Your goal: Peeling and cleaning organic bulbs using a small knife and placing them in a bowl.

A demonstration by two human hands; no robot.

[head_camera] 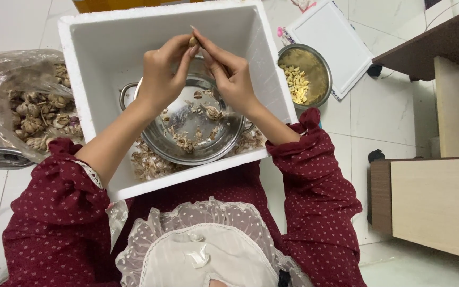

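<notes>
Raised at upper centre of the frame, left hand (161, 74) and right hand (229, 74) pinching one small tan garlic clove (193, 41) between fingertips.

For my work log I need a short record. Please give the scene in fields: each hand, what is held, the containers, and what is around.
left hand: pinches a garlic clove from the left
right hand: fingers on the same clove
under hands: steel pan with garlic skins, inside a white foam box
box floor: loose skins beside the pan
person's right: steel bowl of peeled cloves; white board
person's left: plastic bag of garlic bulbs
</notes>
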